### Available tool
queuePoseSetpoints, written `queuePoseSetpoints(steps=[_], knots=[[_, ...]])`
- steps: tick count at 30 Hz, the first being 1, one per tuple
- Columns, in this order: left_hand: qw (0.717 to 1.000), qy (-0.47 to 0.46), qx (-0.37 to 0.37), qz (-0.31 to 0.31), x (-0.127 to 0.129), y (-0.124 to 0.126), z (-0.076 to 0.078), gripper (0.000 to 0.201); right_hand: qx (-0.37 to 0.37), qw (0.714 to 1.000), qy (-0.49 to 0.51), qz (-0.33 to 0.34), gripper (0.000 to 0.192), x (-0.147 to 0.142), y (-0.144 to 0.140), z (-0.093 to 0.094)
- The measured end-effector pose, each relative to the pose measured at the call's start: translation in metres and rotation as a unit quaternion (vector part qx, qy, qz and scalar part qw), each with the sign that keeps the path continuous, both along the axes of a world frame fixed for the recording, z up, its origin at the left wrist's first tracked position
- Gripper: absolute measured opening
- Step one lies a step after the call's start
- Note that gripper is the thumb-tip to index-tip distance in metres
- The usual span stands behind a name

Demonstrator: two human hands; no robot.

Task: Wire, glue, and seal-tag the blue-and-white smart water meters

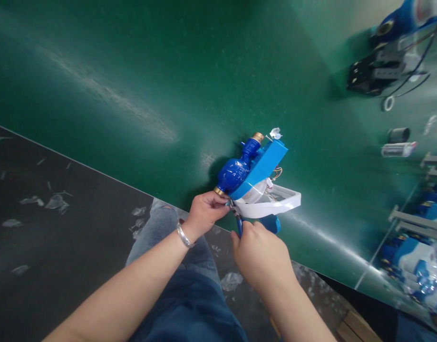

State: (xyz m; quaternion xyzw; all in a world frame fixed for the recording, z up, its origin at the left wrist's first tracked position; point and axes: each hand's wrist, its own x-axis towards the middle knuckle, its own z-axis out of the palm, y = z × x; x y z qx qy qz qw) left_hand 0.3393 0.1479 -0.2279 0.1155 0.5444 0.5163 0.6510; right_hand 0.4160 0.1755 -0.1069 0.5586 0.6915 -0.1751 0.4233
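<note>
Green table edge props the blue water meter; left hand pinches its brass end steady, right hand grips blue-handled pliers.

We see a smooth green worktop carrying a blue brass-ended water meter near its front edge, a black wired device far right, and a small grey cylinder beside it.
</note>
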Motion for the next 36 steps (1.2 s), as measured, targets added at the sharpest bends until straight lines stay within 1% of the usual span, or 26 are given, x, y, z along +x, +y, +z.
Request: queuePoseSetpoints(steps=[2,5,7,9,12,13,15,16,17,18,19,20,21,22,23,24,25,26,28,29,30,31,33,35,36], knots=[[1.0,0.004,0.005,0.001,0.001,-0.001,0.0,0.01,0.007,1.0,-0.004,-0.004,0.02,0.0,-0.001,-0.003],[0.998,0.04,0.047,-0.009,0.002,-0.002,-0.001,0.009,0.019,1.0,0.009,0.003,0.019,0.005,0.002,-0.01],[0.996,0.061,0.063,-0.017,0.004,-0.004,-0.002,0.009,0.013,1.0,0.021,0.006,0.021,0.01,0.006,-0.013],[0.997,0.058,0.046,-0.017,0.005,-0.006,-0.003,0.007,0.002,0.999,0.036,0.006,0.022,0.016,0.008,-0.012],[0.998,0.062,0.01,-0.008,0.003,-0.01,-0.001,0.006,0.0,0.997,0.081,-0.015,0.021,0.026,0.0,-0.001],[0.997,0.076,0.004,-0.009,0.0,-0.013,0.0,0.006,-0.003,0.993,0.111,-0.038,0.02,0.031,-0.005,0.004],[0.992,0.126,0.001,-0.029,-0.012,-0.022,0.007,0.006,-0.01,0.973,0.193,-0.125,0.022,0.042,-0.015,0.015],[0.985,0.163,0.004,-0.056,-0.022,-0.029,0.012,0.005,0.005,0.956,0.231,-0.183,0.022,0.048,-0.019,0.019],[0.973,0.205,0.009,-0.103,-0.035,-0.038,0.017,0.004,0.041,0.935,0.258,-0.241,0.023,0.054,-0.021,0.022],[0.952,0.256,0.01,-0.164,-0.05,-0.048,0.023,0.006,0.097,0.913,0.267,-0.292,0.022,0.06,-0.02,0.024],[0.917,0.311,0.008,-0.251,-0.067,-0.06,0.029,0.009,0.165,0.893,0.259,-0.33,0.021,0.066,-0.017,0.024],[0.859,0.356,-0.005,-0.368,-0.084,-0.07,0.034,0.013,0.231,0.876,0.238,-0.351,0.02,0.07,-0.012,0.022],[0.782,0.404,-0.039,-0.474,-0.099,-0.08,0.04,0.014,0.285,0.863,0.211,-0.359,0.02,0.074,-0.005,0.019],[0.7,0.473,-0.081,-0.529,-0.112,-0.086,0.045,0.016,0.32,0.857,0.188,-0.358,0.021,0.077,0.003,0.014],[0.639,0.534,-0.09,-0.546,-0.121,-0.089,0.05,0.02,0.337,0.856,0.171,-0.352,0.023,0.078,0.011,0.007],[0.606,0.59,-0.083,-0.528,-0.125,-0.086,0.055,0.024,0.342,0.859,0.162,-0.344,0.025,0.077,0.018,0.001],[0.598,0.637,-0.057,-0.483,-0.123,-0.079,0.06,0.03,0.34,0.864,0.158,-0.335,0.028,0.075,0.024,-0.006],[0.612,0.668,-0.015,-0.424,-0.115,-0.067,0.064,0.037,0.336,0.869,0.158,-0.328,0.03,0.072,0.028,-0.012],[0.659,0.685,0.084,-0.3,-0.086,-0.034,0.069,0.047,0.332,0.871,0.161,-0.325,0.034,0.064,0.032,-0.02],[0.672,0.679,0.123,-0.27,-0.066,-0.016,0.071,0.053,0.334,0.867,0.163,-0.331,0.034,0.061,0.031,-0.023],[0.678,0.672,0.152,-0.257,-0.046,0.0,0.071,0.062,0.337,0.862,0.167,-0.34,0.032,0.06,0.03,-0.024],[0.683,0.666,0.164,-0.252,-0.026,0.015,0.07,0.072,0.341,0.855,0.173,-0.351,0.028,0.061,0.029,-0.025],[0.684,0.663,0.163,-0.258,0.006,0.035,0.066,0.084,0.347,0.835,0.193,-0.38,0.02,0.072,0.025,-0.026],[0.679,0.671,0.15,-0.257,0.023,0.043,0.059,0.083,0.335,0.807,0.23,-0.428,0.018,0.091,0.022,-0.031],[0.676,0.676,0.148,-0.253,0.026,0.045,0.055,0.081,0.323,0.784,0.262,-0.461,0.019,0.102,0.019,-0.036]])
